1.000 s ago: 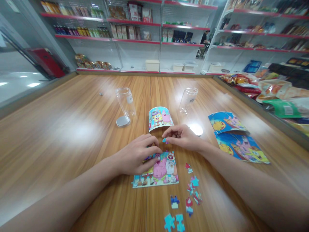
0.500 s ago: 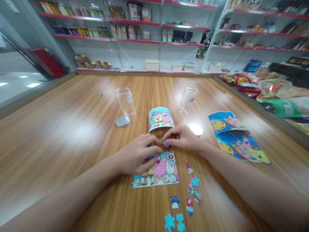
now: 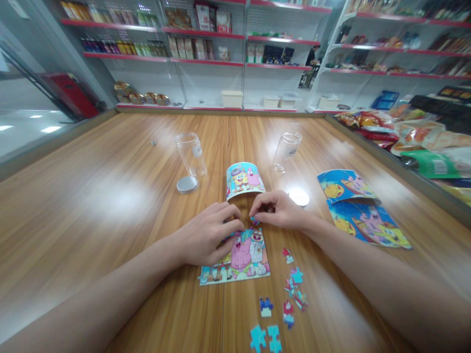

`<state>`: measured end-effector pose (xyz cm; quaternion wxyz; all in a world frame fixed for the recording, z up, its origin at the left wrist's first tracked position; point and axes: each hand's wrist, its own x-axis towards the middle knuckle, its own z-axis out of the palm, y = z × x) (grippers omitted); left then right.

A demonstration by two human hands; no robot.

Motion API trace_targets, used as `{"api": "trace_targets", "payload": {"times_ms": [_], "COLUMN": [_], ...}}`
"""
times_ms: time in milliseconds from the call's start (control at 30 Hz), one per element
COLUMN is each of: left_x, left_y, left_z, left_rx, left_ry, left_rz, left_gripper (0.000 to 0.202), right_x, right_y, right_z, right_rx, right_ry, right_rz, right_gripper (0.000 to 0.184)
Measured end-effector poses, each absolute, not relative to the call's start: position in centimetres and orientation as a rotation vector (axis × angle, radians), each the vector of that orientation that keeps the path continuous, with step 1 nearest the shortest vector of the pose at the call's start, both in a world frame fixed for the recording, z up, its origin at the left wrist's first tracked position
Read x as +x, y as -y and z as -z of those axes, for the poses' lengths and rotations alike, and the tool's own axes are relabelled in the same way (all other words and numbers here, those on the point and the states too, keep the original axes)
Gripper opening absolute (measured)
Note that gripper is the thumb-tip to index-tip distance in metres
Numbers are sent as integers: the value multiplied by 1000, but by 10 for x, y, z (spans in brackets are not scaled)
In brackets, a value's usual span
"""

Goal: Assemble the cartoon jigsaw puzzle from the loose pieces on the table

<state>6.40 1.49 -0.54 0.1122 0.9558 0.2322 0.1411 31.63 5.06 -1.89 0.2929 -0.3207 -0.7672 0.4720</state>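
A partly joined cartoon jigsaw puzzle (image 3: 243, 260) lies flat on the wooden table. Over its upper left part rests my left hand (image 3: 209, 233), fingers stretched and slightly apart, hiding some of the picture. At the puzzle's top edge, my right hand (image 3: 277, 211) pinches a small blue and purple puzzle piece (image 3: 254, 221) between thumb and fingers. Just beyond both hands, a curved picture card (image 3: 245, 179) stands with a matching cartoon scene. Several loose pieces lie right of and below the puzzle, among them a red-and-white piece (image 3: 288, 255) and a light blue piece (image 3: 258, 338).
Two clear jars, a left jar (image 3: 193, 154) and a right jar (image 3: 287, 152), stand farther back. A silver lid (image 3: 187, 184) and another shiny lid (image 3: 299, 197) lie nearer. Blue picture cards (image 3: 368, 223) are at right, beside packaged goods (image 3: 423, 142). Stocked shelves line the back.
The joined puzzle has slid slightly left under my left hand. My right hand stays at the top edge, its piece now slightly lower, close against the puzzle.
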Motion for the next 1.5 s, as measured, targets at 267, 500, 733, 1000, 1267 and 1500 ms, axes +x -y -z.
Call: {"api": "trace_targets", "payload": {"times_ms": [267,500,733,1000,1267,1500], "left_x": [65,64,65,65,65,65], "left_y": [-16,-15,-16,-17,-17,-16], "left_z": [5,6,7,8,7,11], "left_rx": [2819,2813,2814,2825,2832,2776], "left_ry": [-687,-680,-688,-695,-683,-743], "left_rz": [-424,-431,-405,-397,-443,-588], "left_gripper": [20,21,21,21,22,24], "right_x": [316,316,314,315,316,317], "right_y": [-48,-49,-46,-43,-45,-44], "right_z": [19,22,20,15,17,18], "right_rx": [-846,-888,-850,-716,-732,-789], "right_ry": [2078,2063,2175,2321,2389,2343], "right_rz": [-1226,-1269,-1085,-716,-691,-730], "right_gripper": [9,13,11,14,13,15]}}
